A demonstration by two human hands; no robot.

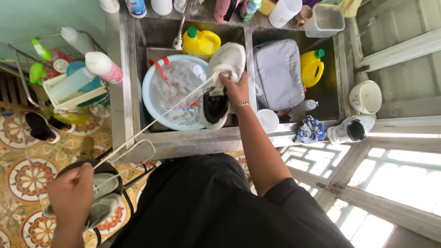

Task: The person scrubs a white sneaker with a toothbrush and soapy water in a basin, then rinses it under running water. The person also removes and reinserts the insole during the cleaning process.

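My right hand grips a white sneaker by its tongue, above the edge of a pale blue basin of soapy water in the left sink. A white shoelace runs taut from the sneaker down to my left hand, which pinches its end low at the left, over a dark bucket holding light shoes. A second white sneaker lies on the sink's front rim at the right.
A steel double sink holds two yellow jugs, a grey bag and a white cup. A blue cloth lies on the rim. Bottles stand on a rack at the left. The floor is patterned tile.
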